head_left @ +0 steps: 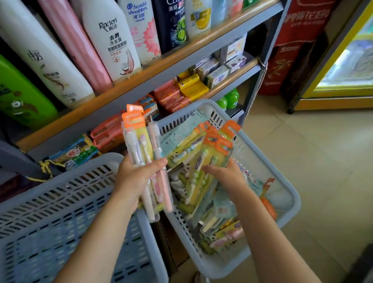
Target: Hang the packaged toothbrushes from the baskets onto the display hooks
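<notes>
Shelving [145, 79] stacked with shampoo bottles [109, 43] rises behind the right basket [286, 201], the landmark here; an empty-looking left basket [52, 213] sits just beside it. Inside the right basket lies a loose heap of packaged toothbrushes [199, 178], where the right hand [228, 176] reaches, fingers curled onto a pack. The left hand [137, 179], above its near-left rim, grips an upright bundle [146, 163] tightly. Adding another could fan the bundle until packs slip.
</notes>
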Available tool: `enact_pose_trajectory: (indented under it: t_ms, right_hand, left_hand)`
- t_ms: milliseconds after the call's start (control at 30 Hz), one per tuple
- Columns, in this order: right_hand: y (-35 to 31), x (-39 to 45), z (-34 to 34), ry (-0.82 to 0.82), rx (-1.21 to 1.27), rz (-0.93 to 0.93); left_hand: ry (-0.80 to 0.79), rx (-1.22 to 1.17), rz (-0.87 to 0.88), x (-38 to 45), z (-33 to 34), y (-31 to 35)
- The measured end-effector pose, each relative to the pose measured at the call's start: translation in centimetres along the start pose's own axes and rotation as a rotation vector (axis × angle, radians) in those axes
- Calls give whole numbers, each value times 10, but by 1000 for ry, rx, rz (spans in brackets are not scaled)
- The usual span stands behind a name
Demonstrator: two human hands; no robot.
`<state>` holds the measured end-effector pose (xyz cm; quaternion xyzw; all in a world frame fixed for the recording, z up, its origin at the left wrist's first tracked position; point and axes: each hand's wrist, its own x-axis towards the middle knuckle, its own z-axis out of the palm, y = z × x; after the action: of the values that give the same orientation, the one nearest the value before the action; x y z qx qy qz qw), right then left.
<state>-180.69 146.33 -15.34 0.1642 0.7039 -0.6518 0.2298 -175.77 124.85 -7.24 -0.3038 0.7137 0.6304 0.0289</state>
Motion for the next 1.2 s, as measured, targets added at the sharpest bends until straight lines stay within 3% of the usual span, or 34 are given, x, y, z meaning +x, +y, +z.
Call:
enact_pose_trajectory:
  t_ms: [233, 367, 733, 967, 1200]
  right_hand:
    - [-45, -55, -40, -363, -3, -155]
    - [-68, -73, -42, -474, -45, -207]
    - [-85, -112, 45, -578, -1, -222]
    - [-70, -137, 98, -463, 89, -254]
    - [-66, -161, 131, -409, -96, -339]
  left_hand:
    - [-206, 4, -10, -26, 9, 2]
    - [-225, -95, -21, -44, -1, 9]
    - [-171, -246, -29, -92, -68, 6]
    - [-166, -333, 22, -122, -87, 2]
    - [-32, -363, 28, -130, -96, -16]
